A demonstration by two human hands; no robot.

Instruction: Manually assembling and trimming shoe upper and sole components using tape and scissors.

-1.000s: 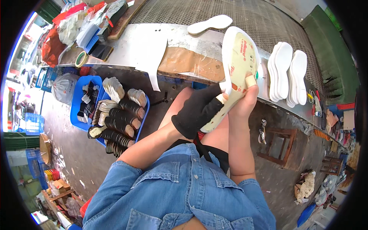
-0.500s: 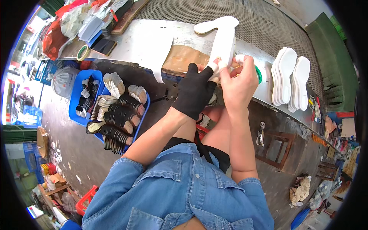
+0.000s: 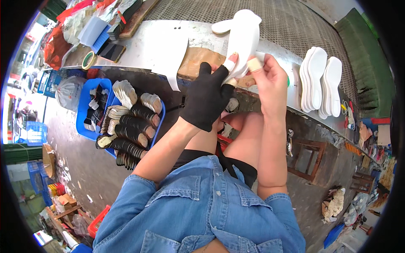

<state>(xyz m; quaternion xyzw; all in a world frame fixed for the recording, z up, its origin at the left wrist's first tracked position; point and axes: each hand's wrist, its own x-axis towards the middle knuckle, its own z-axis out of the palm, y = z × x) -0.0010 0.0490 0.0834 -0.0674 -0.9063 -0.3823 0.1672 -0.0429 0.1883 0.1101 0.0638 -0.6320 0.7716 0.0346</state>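
Note:
My left hand (image 3: 206, 95), in a black fingerless glove, is closed on the narrow near end of a white insole (image 3: 245, 36), its thumb lying on top. The insole points away from me over the bench edge; layered edges show at its near end. My right hand (image 3: 272, 82) is bare with wraps on some fingertips. Its fingers are curled by the insole's right edge; what they pinch, if anything, is hidden. Behind lies another white insole (image 3: 221, 27), partly covered. Two stacks of white insoles, a left stack (image 3: 313, 80) and a right stack (image 3: 332, 86), rest farther right.
A brown-covered block (image 3: 200, 61) and a white sheet (image 3: 168, 50) lie on the metal bench, left of my hands. Farther left are a phone (image 3: 112, 52) and a tape roll (image 3: 88, 60). Blue bins (image 3: 80, 120) below hold dark and pale insoles. A wooden frame (image 3: 314, 160) stands lower right.
My right hand has shifted slightly right, and its fingers have turned at the insole's edge. The insole has tipped a little upward in view, while my left hand keeps its grip.

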